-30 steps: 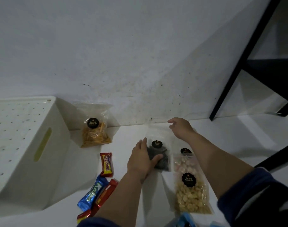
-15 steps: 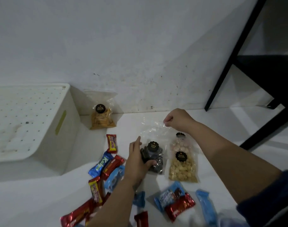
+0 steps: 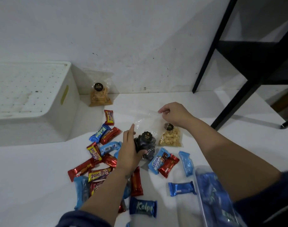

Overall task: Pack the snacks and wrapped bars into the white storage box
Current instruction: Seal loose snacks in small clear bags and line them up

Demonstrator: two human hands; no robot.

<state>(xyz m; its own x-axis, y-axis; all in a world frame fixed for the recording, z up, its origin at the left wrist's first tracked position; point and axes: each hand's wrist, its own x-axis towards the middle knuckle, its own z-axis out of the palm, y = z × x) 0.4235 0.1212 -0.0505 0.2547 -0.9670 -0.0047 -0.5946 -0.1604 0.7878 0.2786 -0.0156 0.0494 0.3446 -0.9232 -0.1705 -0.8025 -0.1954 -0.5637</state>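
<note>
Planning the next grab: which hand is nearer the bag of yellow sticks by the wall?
Left. The left hand lies below and right of the stick bag, holding the dark cookie bag; the right hand is further right.

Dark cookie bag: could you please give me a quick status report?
Left hand grips dark cookie bag; right hand pinches its top. White storage box left, upside down. Nothing between.

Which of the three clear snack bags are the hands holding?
The bag of dark cookies: left hand grips its base, right hand pinches its top. The other two lie untouched.
</note>
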